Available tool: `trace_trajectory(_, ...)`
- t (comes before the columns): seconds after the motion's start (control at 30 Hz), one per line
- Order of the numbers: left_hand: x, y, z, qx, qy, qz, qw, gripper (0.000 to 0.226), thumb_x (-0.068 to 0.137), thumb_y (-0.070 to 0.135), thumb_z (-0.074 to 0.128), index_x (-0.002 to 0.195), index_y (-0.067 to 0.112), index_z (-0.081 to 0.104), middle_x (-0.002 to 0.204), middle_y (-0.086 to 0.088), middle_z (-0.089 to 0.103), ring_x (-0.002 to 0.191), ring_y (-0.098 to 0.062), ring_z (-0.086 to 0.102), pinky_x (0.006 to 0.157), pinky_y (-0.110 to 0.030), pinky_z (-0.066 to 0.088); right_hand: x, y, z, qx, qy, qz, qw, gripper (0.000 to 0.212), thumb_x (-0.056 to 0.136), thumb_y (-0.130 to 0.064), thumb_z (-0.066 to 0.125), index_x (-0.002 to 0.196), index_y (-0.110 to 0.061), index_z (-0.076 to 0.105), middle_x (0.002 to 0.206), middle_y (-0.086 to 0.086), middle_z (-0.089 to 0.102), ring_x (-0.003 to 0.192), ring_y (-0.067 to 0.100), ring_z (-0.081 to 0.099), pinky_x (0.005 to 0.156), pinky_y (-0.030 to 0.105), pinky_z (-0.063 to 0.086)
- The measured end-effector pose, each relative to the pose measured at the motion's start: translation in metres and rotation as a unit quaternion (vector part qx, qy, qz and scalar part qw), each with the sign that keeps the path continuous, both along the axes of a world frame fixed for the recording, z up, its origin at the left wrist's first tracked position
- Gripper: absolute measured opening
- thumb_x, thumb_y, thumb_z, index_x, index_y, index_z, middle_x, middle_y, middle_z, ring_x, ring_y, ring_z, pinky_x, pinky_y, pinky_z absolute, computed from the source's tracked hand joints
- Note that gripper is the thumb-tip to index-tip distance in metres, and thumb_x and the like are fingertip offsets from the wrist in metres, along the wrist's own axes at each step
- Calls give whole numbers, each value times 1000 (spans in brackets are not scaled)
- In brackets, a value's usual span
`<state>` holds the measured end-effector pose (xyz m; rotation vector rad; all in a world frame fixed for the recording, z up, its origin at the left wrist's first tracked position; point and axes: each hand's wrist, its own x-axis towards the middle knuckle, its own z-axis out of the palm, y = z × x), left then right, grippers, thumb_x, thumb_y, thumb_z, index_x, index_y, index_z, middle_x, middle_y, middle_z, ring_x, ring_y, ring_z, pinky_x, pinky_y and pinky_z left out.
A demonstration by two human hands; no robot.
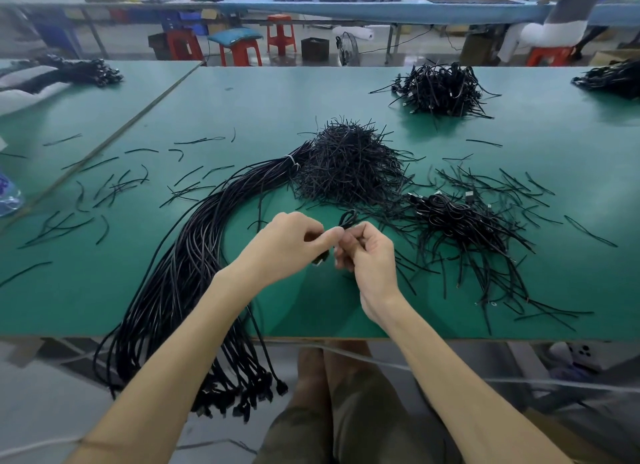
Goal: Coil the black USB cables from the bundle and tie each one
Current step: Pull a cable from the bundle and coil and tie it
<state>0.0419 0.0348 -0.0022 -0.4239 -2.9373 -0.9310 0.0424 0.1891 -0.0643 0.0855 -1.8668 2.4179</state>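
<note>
Dozens of loose ties (114,186) lie scattered at my nine o'clock on the green table (242,96). Next to them is the bundle (194,249) of long black USB cables. Its long axis runs from a white band near my eleven o'clock down to seven o'clock, where the plug ends hang over the table edge.

My left hand (287,245) is just right of that bundle. It is closed in a pinch, thumb against fingertips, on the coiled cable (348,218) I am working on. That cable is a small hank held between both hands above the table, with one loop poking up toward twelve o'clock and a plug (320,260) showing below my left fingers. My right hand (369,259) touches the left, fingers curled around the same hank. My fingers cover the hank's middle, so I cannot tell whether a tie is already wrapped around it.

The heap of ties (349,166) is at twelve o'clock, near both hands. The finished pile (457,221) of tied coils lies at two o'clock, closer to my right hand. I judge that the right hand should drop this coil there, while the left, nearer the bundle, draws the next cable out along its length.
</note>
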Motion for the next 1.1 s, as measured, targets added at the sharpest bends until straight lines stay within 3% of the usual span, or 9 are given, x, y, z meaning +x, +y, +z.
trace_trajectory(0.17,3,7,14,114,-78,-60,989,61,107,47,43,64,10,67,45,2,56,37,-14,46,46,-21,40,3,3,2,-13,12,18,1000,28,102,-4,54,75,-9,52,65,13,57,49,12,49,49,17,41)
trace_trajectory(0.33,3,-10,13,186,-116,-165,962,35,108,17,48,84,4,69,62,0,60,55,-21,48,53,-19,41,5,1,4,8,21,41,999,33,101,4,47,73,-13,52,62,4,60,52,12,49,51,19,42)
trace_trajectory(0.5,-2,-10,-1,78,16,-66,995,16,94,32,72,80,28,65,93,-1,57,80,-9,53,74,-24,38,6,-1,5,39,29,57,997,42,101,3,51,69,-25,57,61,2,57,52,15,48,52,25,41)
trace_trajectory(0.6,-2,-7,-3,85,73,-48,993,40,86,45,75,115,21,61,123,4,55,118,-10,52,100,-27,41,6,-2,6,66,29,57,996,30,102,-1,51,75,-12,59,60,3,58,51,15,50,52,22,42)
trace_trajectory(0.67,-2,-6,-2,91,50,-77,992,55,89,46,73,136,24,53,125,13,61,121,-4,56,107,-30,43,7,-3,6,81,31,60,994,37,103,-6,52,72,-20,68,60,3,60,51,16,51,53,24,43)
trace_trajectory(0.73,0,-3,-1,56,42,-57,996,40,92,51,68,125,29,61,106,19,68,101,-2,64,96,-38,53,8,-3,6,89,35,59,994,42,103,-10,53,70,-29,71,61,3,61,51,16,50,52,23,42)
trace_trajectory(0.83,4,7,2,-40,102,9,994,37,92,64,58,97,28,65,91,15,64,82,-11,60,75,-40,54,7,-3,4,94,33,55,994,25,100,-2,51,84,-14,67,64,5,63,52,17,52,53,28,44)
trace_trajectory(0.97,8,22,6,-69,126,46,989,38,94,62,55,93,24,60,83,11,52,80,-21,59,67,-38,47,7,-1,4,68,35,48,996,41,99,3,50,76,-26,67,63,6,61,52,18,50,52,26,42)
trace_trajectory(1.1,9,32,5,-74,112,123,983,34,99,51,53,97,17,56,82,3,60,78,-31,64,69,-39,48,7,-4,5,45,44,65,996,27,99,9,49,80,-6,61,66,12,55,55,19,47,52,27,42)
